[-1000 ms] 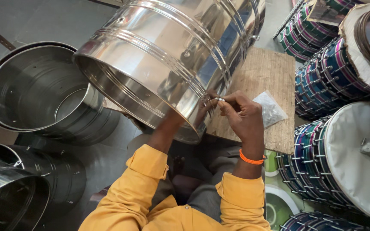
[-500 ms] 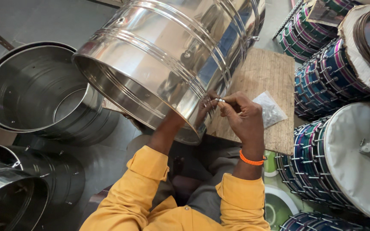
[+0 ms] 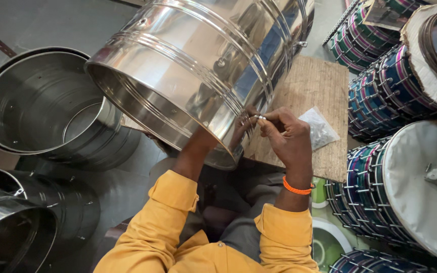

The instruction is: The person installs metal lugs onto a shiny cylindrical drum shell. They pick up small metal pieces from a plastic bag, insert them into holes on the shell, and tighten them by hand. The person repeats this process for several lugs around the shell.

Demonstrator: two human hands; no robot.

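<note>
Hardly any movement since the earlier frames: right hand [image 3: 289, 139] a touch nearer the drum wall, otherwise the same pose. Right hand's fingers pinched together on a small silver fastener [image 3: 259, 117], held against the outside of the shiny steel drum shell [image 3: 193, 65], close to its lower rim. Left hand reaching inside the shell, hidden behind the metal wall past the forearm; grip impossible to tell. Orange band around the right wrist, yellow sleeves [image 3: 173, 189] on both arms. Drum shell lying tilted on its side, open mouth toward the lower left, partly resting over a wooden board [image 3: 319, 86] serving as a table. Probably best done by keeping the fastener square to its hole, steadying from inside with the hidden hand, and turning gently so the polished wall stays unmarked. Just right of the hand, on the board, a small clear plastic bag [image 3: 319, 129] of little metal parts, crumpled, no label readable. Further left, empty steel shells [image 3: 46, 106] nested on the floor. At the right edge, stacked finished drums [image 3: 385, 86] with blue and purple striped sides and pale skins.
</note>
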